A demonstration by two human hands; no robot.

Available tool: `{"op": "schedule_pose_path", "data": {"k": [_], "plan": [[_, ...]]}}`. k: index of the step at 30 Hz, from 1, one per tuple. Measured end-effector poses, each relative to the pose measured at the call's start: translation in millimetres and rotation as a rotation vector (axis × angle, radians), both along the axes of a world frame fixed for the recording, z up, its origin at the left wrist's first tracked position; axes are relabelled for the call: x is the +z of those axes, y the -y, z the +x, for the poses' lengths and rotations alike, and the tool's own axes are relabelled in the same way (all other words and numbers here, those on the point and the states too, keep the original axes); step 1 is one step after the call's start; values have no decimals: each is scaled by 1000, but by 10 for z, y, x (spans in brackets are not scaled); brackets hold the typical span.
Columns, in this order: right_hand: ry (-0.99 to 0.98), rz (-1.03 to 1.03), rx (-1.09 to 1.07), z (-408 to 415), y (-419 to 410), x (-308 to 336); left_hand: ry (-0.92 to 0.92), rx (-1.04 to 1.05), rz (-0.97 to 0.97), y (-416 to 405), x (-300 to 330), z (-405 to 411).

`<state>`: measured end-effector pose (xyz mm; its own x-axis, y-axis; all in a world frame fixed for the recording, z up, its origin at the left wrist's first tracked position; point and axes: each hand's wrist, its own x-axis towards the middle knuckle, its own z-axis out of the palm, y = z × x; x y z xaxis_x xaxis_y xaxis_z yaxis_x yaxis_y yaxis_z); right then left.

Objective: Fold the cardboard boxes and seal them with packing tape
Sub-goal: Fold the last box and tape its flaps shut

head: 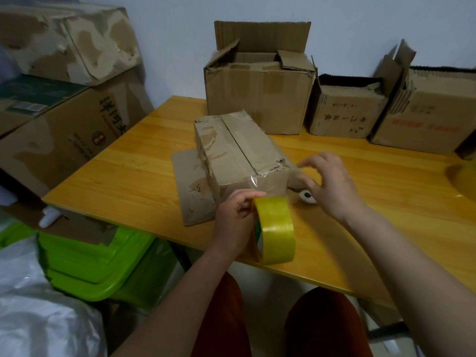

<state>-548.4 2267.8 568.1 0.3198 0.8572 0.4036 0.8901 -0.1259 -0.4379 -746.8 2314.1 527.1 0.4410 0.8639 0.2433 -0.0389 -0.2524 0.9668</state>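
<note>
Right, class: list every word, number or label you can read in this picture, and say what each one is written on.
"3-": handwritten on the flat cardboard sheet under the closed brown cardboard box.
Large black Chinese characters and a round red logo on the big side-lying carton at left: too blurred to read.
Black handwriting on the small open box: illegible.
Red print on the far-right box: blurred, illegible.

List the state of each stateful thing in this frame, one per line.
small box: flaps closed, clear tape on its near end
tape roll: upright, partly unrolled
left hand: grips the tape roll
right hand: fingers spread by the box end
big box: top flaps open
flat cardboard: lies under the small box
</note>
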Motion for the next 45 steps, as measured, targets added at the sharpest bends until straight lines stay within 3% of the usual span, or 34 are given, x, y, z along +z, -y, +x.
{"op": "schedule_pose_path", "data": {"k": [2, 5, 9, 21, 26, 32, 35, 39, 45], "plan": [[13, 65, 212, -178, -186, 180, 11, -3, -23, 4, 5, 1], [52, -189, 422, -306, -442, 205, 1, -16, -89, 3, -9, -6], [-72, -233, 424, -258, -500, 50, -3, -59, -164, -53, -3, -78], [-93, -65, 281, -387, -509, -92, -89, -20, 57, 24, 57, -244], [-40, -39, 250, -420, -483, -70, -28, 27, -125, 52, 129, -204], [8, -246, 318, -272, -475, 122, 19, 176, -307, -18, 243, -184], [-58, -266, 297, -287, -480, 148, 5, 192, -185, 0, 356, -259], [-40, -121, 196, -464, -520, 56, -83, 236, 181, 17, 520, -475], [-70, -163, 293, -336, -449, 51, -53, 500, 169, -367, 858, -980]]}}
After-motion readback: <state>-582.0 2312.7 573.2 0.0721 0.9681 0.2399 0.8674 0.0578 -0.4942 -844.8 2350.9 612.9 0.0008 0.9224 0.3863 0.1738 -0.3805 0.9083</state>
